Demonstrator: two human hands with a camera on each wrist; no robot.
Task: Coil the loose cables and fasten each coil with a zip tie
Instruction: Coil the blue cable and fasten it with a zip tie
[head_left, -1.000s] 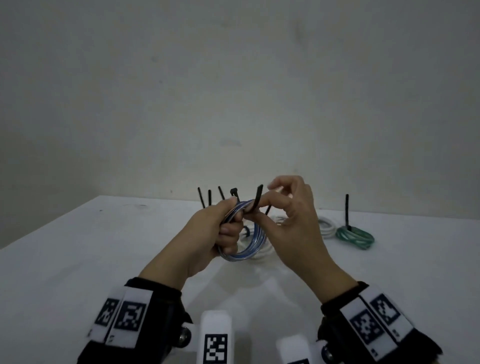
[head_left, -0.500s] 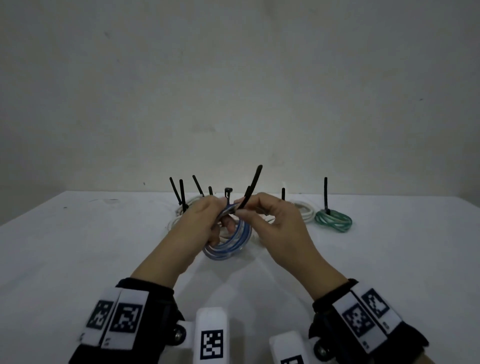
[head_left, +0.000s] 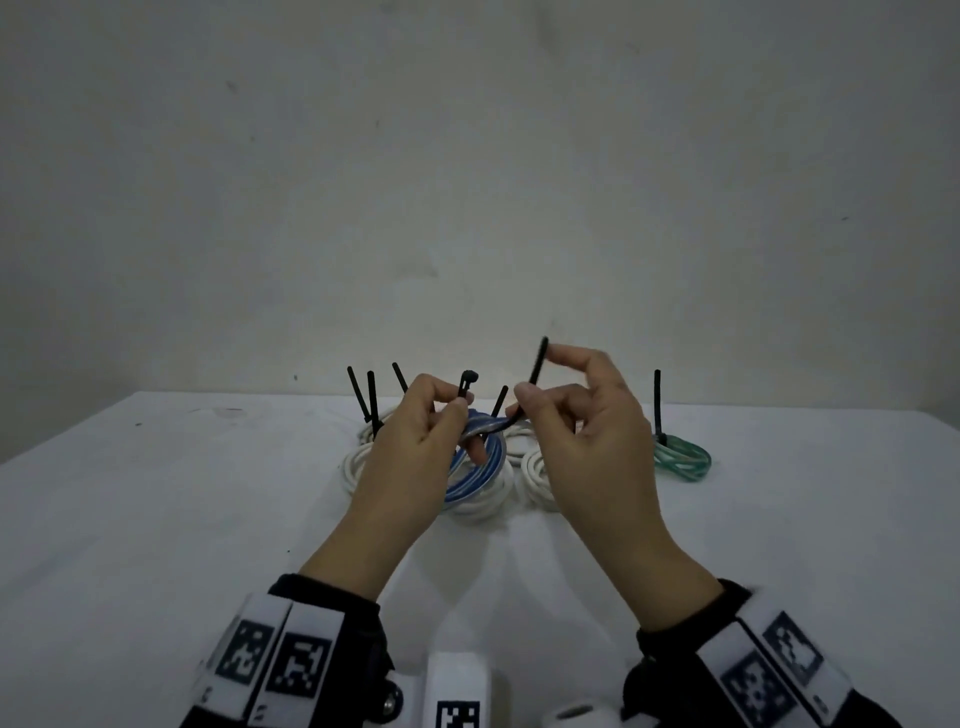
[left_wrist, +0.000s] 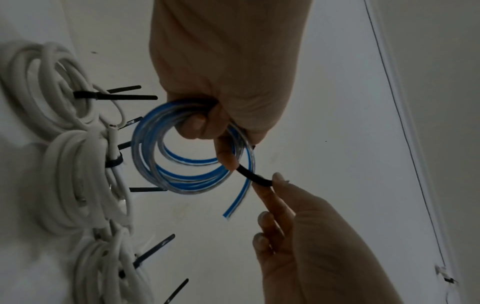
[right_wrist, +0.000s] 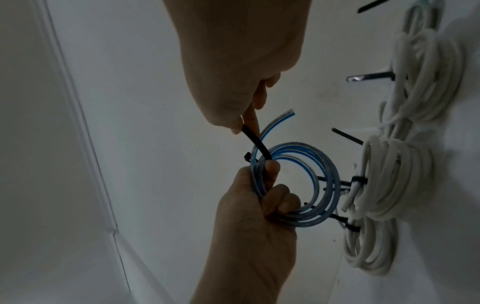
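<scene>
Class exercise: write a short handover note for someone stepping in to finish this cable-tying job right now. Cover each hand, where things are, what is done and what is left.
Left hand: grips the blue cable coil, held above the table.
Right hand: pinches the black zip tie passed round the coil; its head sticks up at the left fingers, not yet threaded.
Done: white coils and green coil lie tied on the table.
Left: thread the tail through the head, pull tight, set the coil down.

No readable text shows; the wrist bands (head_left: 283, 657) carry only black-and-white square code markers.
</scene>
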